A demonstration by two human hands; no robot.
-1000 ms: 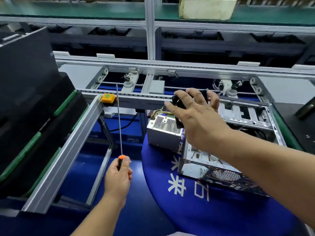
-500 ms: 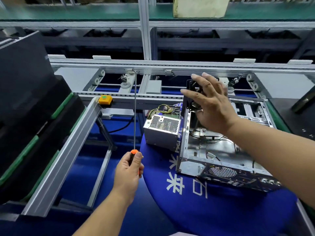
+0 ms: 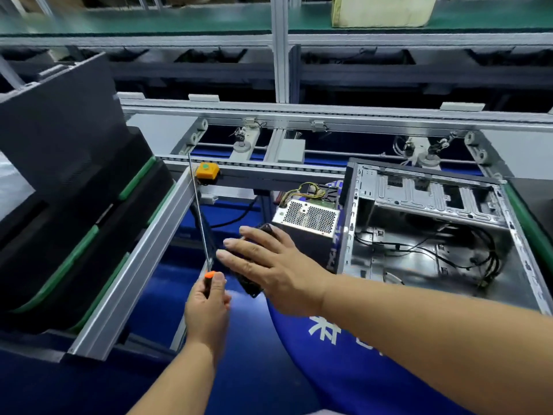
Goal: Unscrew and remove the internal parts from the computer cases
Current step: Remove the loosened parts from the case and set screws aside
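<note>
An open metal computer case (image 3: 431, 202) lies on its side on the round blue table (image 3: 344, 372), loose black cables inside it. A grey power supply (image 3: 308, 217) with yellow wires stands just left of the case. My right hand (image 3: 275, 271) holds a black fan (image 3: 250, 285) out over the table's left edge, in front of the power supply; my fingers lie across its top and the thumb is hidden. My left hand (image 3: 206, 307) grips the orange handle of a long screwdriver (image 3: 200, 223), shaft pointing up, just left of the fan.
Black panels with green edges (image 3: 59, 181) are stacked at the left behind an aluminium rail (image 3: 134, 265). An orange button box (image 3: 206, 170) sits on the conveyor frame behind. A conveyor line and shelves with a beige box (image 3: 380, 10) run across the back.
My right hand has carried the black fan from the case's far left corner down and left, to in front of the power supply. The screwdriver hand has stayed about where it was.
</note>
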